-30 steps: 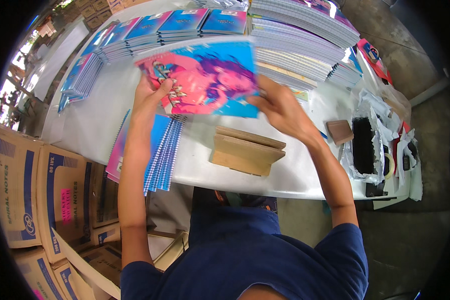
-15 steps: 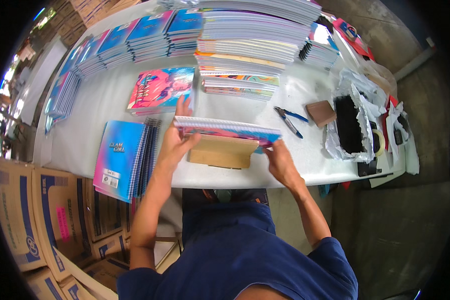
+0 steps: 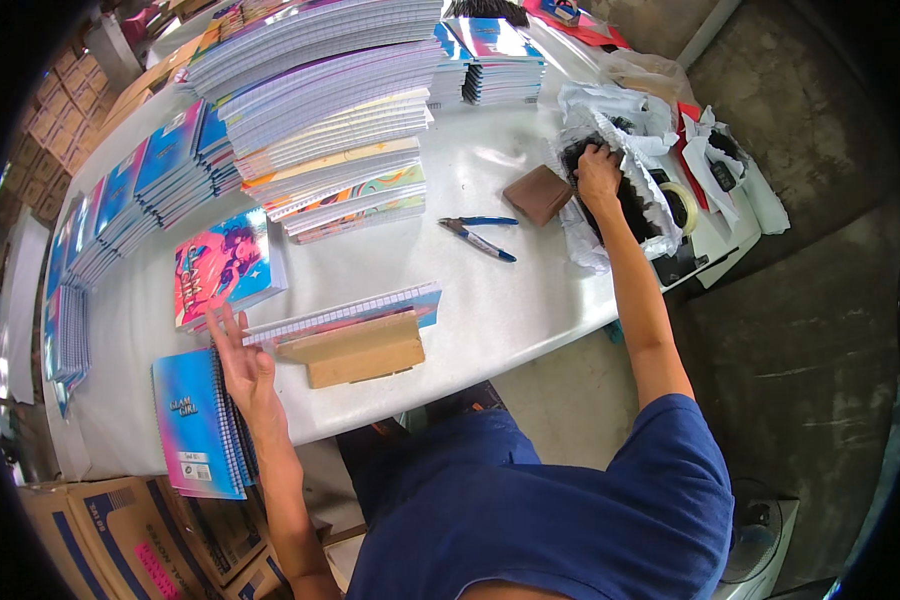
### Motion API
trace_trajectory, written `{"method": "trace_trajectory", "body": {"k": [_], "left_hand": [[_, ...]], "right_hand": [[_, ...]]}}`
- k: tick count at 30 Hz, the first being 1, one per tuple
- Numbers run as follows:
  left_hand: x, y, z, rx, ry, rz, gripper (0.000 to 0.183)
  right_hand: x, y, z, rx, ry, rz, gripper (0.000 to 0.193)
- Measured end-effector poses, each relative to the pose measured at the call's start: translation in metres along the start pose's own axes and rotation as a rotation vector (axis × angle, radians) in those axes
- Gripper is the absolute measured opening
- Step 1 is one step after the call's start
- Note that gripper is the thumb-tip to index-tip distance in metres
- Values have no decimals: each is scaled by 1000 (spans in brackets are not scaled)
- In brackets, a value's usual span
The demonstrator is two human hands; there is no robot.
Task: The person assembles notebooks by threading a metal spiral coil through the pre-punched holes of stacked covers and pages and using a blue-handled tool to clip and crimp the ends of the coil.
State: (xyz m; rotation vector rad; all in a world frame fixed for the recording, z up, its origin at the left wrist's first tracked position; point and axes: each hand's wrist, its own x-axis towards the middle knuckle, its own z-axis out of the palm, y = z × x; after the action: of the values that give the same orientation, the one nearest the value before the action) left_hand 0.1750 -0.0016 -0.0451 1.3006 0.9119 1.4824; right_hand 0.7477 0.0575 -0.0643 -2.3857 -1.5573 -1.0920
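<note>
your left hand (image 3: 238, 362) is hovering at the near left of the white table (image 3: 490, 300), fingers spread apart and holding nothing, fingertips just touching the left end of the unbound notebook block (image 3: 345, 312). that block is lying flat near the table's front edge, gridded pages showing, its near edge resting against a wooden jig block (image 3: 355, 350). your right hand (image 3: 598, 172) is reaching far to the right, into an opened white plastic bag (image 3: 610, 130) of black spiral coils (image 3: 635, 205); fingers are curling down into the coils, but you cannot tell whether they are clamping on one.

just left of your left hand, a bound blue-and-pink notebook (image 3: 195, 425) is lying on a small pile at the table's corner. behind it, a pink-cover notebook (image 3: 225, 265) is sitting face up. a tall stack of unbound page blocks (image 3: 320, 130) is standing mid-table, with rows of blue covers (image 3: 120, 200) fanning along the left. blue-handled pliers (image 3: 480, 232) are lying between the stack and the bag, beside a small brown block (image 3: 537, 194). cardboard boxes (image 3: 120, 540) are standing below the table at lower left.
</note>
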Motion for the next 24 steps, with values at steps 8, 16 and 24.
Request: {"method": "trace_trajectory", "body": {"k": [8,16,24], "left_hand": [[-8,7,-20,43,75,41,82],[11,51,9,99,69,152,69],[3,61,5,142,114,139,65]], "right_hand": [[13,4,-16,249,-73,72,6],[-7,6,7,118,-43,-140,28],[10,-7,-9,288,-217,66,36]]}}
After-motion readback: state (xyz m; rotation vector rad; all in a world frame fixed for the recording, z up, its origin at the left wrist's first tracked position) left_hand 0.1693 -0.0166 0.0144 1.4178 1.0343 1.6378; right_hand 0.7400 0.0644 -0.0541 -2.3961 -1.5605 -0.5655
